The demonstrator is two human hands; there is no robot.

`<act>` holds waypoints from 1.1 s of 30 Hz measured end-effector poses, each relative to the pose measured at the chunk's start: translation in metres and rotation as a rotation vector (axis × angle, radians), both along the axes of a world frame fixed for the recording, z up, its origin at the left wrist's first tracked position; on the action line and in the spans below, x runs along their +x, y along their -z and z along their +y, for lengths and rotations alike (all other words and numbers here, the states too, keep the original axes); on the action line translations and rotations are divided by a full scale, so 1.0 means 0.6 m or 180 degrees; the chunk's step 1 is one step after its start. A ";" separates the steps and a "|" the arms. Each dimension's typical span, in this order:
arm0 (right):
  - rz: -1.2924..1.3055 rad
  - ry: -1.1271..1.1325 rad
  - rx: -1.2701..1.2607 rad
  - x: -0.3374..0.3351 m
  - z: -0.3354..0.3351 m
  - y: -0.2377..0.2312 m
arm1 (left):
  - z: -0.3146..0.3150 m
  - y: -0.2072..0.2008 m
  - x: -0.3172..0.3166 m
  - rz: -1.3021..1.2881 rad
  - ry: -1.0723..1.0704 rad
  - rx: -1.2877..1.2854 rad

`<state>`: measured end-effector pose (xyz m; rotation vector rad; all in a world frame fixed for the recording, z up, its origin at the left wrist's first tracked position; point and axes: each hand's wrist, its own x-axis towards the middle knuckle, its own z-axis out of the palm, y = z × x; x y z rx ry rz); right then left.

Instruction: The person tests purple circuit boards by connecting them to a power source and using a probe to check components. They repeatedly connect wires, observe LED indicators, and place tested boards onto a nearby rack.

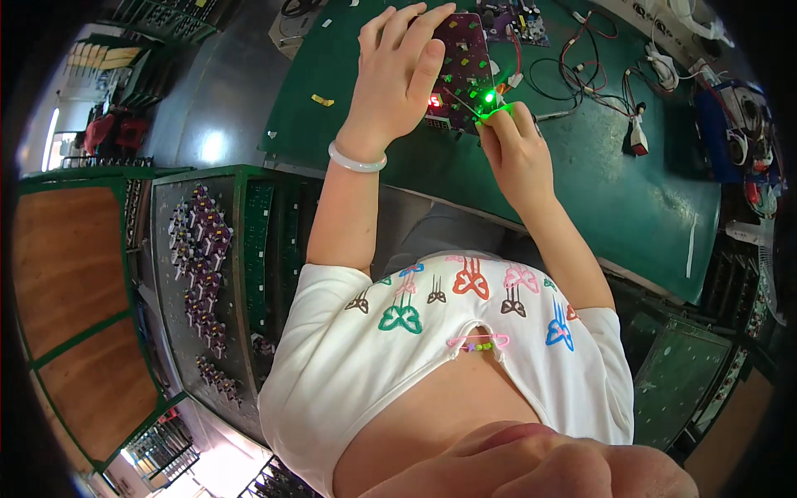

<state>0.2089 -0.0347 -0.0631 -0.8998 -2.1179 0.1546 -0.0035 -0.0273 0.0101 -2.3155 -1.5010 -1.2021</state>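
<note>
A dark purple circuit board lies on the green tabletop, with green and yellow parts and a small lit red digit display at its near end. My left hand is stretched out over the board's left edge, fingers extended and thumb apart, holding nothing that I can see. At the board's near right corner, my right hand is pinched around a thin pointed tool. Its slim tip reaches over the board; the exact kind is unclear. Beside those fingertips a green light glows brightly, next to a white connector.
Another circuit board lies at the far edge. Red and black cables run across the right of the green table, near a blue box. A yellow scrap lies left. A rack of purple boards stands at the left.
</note>
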 end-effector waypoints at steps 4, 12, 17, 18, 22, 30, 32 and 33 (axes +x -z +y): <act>0.0029 0.0009 -0.0014 -0.001 -0.001 0.001 | 0.001 0.019 0.006 -0.0347 -0.0196 0.0072; -0.0033 0.0205 0.0181 -0.008 -0.009 0.005 | 0.004 0.013 -0.001 -0.0067 -0.0191 -0.0049; -0.0032 0.0179 0.0006 -0.010 -0.011 0.004 | 0.003 0.015 -0.003 -0.0215 -0.0166 -0.0037; -0.0026 0.0189 -0.0040 -0.010 -0.014 0.002 | 0.001 0.013 -0.002 -0.0164 -0.0177 -0.0056; 0.0005 0.0267 -0.0055 -0.006 -0.010 0.003 | 0.010 0.010 0.003 -0.0018 -0.0137 -0.0026; 0.0049 0.0094 0.0218 -0.009 -0.011 0.000 | -0.009 0.001 0.006 -0.0156 -0.0272 -0.0086; -0.0029 0.0128 -0.0024 -0.004 -0.015 0.003 | -0.008 0.003 0.008 -0.0180 -0.0265 -0.0133; -0.0046 0.0123 -0.0034 -0.005 -0.012 0.001 | -0.006 0.002 0.008 -0.0192 -0.0262 -0.0159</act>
